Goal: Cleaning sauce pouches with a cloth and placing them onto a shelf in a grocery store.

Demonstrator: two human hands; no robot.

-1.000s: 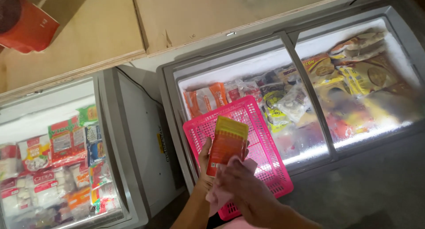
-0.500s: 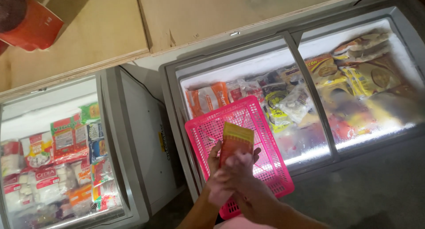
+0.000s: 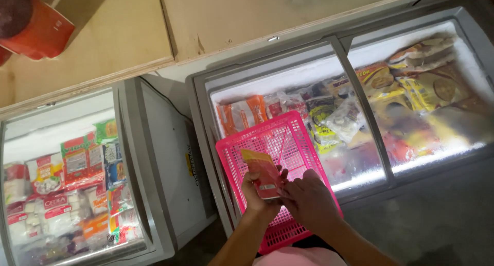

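**Packet held over pink basket at chest freezer**

Low centre of the frame: my left hand (image 3: 260, 194) is clamped around a red-and-orange packet (image 3: 262, 173), held upright. My right hand (image 3: 309, 201) touches the packet's lower right edge, fingers curled; I cannot tell whether it grips. Just behind both lies a pink mesh basket (image 3: 288, 137), resting on the glass lid of the right-hand freezer (image 3: 360, 106). A second freezer (image 3: 67, 183), full of packets, sits lower left. Wooden panels (image 3: 221, 14) run along the top.

Basket (image 3: 288, 142) on right freezer (image 3: 203, 142), packet (image 3: 262, 174) over basket, second freezer (image 3: 128, 168) to the left
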